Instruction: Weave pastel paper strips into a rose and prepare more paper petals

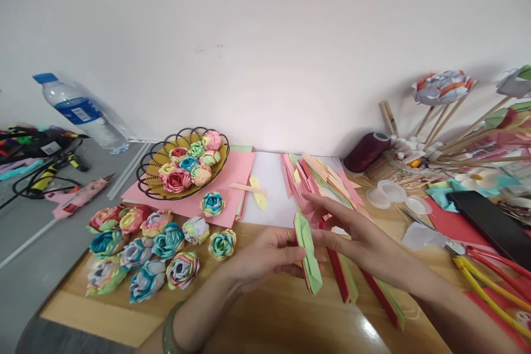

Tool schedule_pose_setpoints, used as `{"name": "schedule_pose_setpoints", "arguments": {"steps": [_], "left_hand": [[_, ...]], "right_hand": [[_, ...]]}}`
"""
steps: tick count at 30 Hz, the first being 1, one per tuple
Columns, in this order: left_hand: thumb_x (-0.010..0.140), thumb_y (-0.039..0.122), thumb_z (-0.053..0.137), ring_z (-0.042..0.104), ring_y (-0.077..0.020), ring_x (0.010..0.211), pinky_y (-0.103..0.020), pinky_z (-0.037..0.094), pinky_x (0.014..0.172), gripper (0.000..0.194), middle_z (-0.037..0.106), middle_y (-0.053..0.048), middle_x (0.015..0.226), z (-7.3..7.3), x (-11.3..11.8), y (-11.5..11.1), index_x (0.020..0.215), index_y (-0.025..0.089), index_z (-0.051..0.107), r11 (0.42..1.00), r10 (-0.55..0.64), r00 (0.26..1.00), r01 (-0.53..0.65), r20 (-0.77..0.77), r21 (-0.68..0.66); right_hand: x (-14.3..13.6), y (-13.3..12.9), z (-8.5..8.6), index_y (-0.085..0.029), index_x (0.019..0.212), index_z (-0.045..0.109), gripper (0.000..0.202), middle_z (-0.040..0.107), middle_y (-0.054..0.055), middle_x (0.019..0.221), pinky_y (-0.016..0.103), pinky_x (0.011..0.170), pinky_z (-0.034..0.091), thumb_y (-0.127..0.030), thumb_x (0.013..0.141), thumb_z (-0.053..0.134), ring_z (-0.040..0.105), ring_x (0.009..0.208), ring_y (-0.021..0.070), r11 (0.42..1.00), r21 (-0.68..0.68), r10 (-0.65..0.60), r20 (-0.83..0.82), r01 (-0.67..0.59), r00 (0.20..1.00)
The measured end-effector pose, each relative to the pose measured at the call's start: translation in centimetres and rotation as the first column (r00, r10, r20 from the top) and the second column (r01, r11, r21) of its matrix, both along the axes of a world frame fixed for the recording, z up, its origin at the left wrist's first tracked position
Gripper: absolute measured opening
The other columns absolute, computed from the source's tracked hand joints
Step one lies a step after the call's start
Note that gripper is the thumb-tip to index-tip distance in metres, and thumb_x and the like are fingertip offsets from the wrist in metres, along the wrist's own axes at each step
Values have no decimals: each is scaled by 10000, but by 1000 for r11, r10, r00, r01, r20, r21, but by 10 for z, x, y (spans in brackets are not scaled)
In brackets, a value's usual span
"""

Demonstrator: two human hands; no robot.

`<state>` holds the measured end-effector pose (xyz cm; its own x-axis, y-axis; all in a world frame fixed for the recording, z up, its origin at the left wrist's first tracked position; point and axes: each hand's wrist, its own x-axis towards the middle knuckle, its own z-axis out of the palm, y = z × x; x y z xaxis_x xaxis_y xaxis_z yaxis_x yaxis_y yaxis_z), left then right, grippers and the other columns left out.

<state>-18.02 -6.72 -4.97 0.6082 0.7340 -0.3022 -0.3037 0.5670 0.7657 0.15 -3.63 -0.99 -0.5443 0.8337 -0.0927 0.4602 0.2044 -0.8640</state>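
Observation:
My left hand (276, 257) is closed on a stack of folded paper strips (309, 260), pale green on top with red and other layers along the edge. The stack is tilted, its ends pointed. At its right side, my right hand (342, 232) has its thumb and bent fingers against the upper part of the stack; some fingertips are hidden. Beneath and behind the hands lie more folded strips (342, 276) in red and green. A fanned pile of pink, orange and green strips (305, 168) rests on white paper (267, 177) farther back.
Several folded paper flowers (168, 241) stand at the left, others in a wicker basket (155, 185) on pink sheets (219, 210). A glue gun (74, 199) and water bottle (83, 108) are far left. Scissors (460, 254), a thread spool (367, 152) and a black phone-like object (489, 227) lie right.

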Motion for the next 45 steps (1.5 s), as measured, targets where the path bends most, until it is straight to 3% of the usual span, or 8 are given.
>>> {"name": "schedule_pose_setpoints", "arguments": {"steps": [4, 11, 15, 19, 28, 34, 40, 45], "left_hand": [[672, 418, 676, 576, -129, 702, -238, 435, 664, 365, 656, -93, 827, -1, 1, -3, 886, 123, 687, 989, -136, 990, 138, -42, 50], [735, 428, 603, 532, -68, 547, -187, 359, 532, 351, 611, -33, 734, -8, 12, -8, 891, 114, 631, 970, -219, 966, 231, -141, 73], [773, 408, 544, 377, -34, 383, -177, 255, 401, 305, 528, 32, 570, -5, 21, -16, 872, 122, 582, 970, -238, 961, 243, -138, 14], [784, 367, 515, 221, -34, 373, -200, 129, 385, 239, 389, 83, 473, 0, 31, -22, 778, 130, 546, 985, -163, 963, 171, -213, 19], [807, 349, 450, 237, -64, 480, -228, 168, 465, 241, 297, 76, 527, 7, 50, -29, 735, 131, 525, 958, -80, 922, 176, -378, 228], [857, 403, 402, 154, -57, 445, -230, 91, 430, 298, 274, 79, 539, 15, 56, -34, 794, 136, 516, 982, -180, 961, 189, -208, 26], [851, 328, 458, 113, -45, 409, -214, 52, 397, 211, 221, 92, 508, 17, 66, -40, 762, 139, 489, 984, -162, 987, 163, 20, -70], [854, 386, 455, 101, -45, 384, -203, 42, 363, 251, 197, 101, 483, 15, 73, -45, 783, 147, 487, 947, -265, 941, 295, 211, -127]], "right_hand": [[-4, -3, -2, -167, 1104, 567, 341, 603, -11, 716, 267, 609, 491, -274, 782, 533, 598, 624, 124, 962, -273, -25, -153, -18, 988], [13, -11, -24, -158, 728, 612, 79, 582, -43, 546, 205, 533, 415, -163, 649, 619, 516, 507, 79, 860, -508, -235, -339, 33, 911], [25, -19, -31, -172, 711, 602, 63, 578, -48, 555, 200, 537, 413, -151, 652, 615, 512, 511, 76, 843, -532, -327, -400, 73, 856], [34, -27, -25, -170, 813, 608, 114, 620, -12, 678, 227, 602, 449, -198, 705, 584, 560, 609, 106, 877, -479, -239, -371, 36, 897], [45, -43, -14, -160, 887, 578, 269, 575, -19, 613, 195, 485, 388, -410, 789, 554, 484, 512, 79, 908, -419, -113, -242, 1, 964], [57, -45, -22, -157, 769, 583, 285, 571, -17, 634, 186, 509, 378, -435, 813, 544, 491, 547, 69, 898, -435, -105, -354, -64, 929], [67, -51, -29, -181, 934, 616, 288, 611, -20, 662, 177, 477, 315, -389, 740, 660, 469, 546, 62, 873, -477, -170, -495, -103, 852], [70, -54, -34, -162, 864, 637, 246, 625, -5, 600, 188, 459, 283, -366, 733, 674, 496, 520, 68, 846, -488, -135, -584, -213, 800]]}}
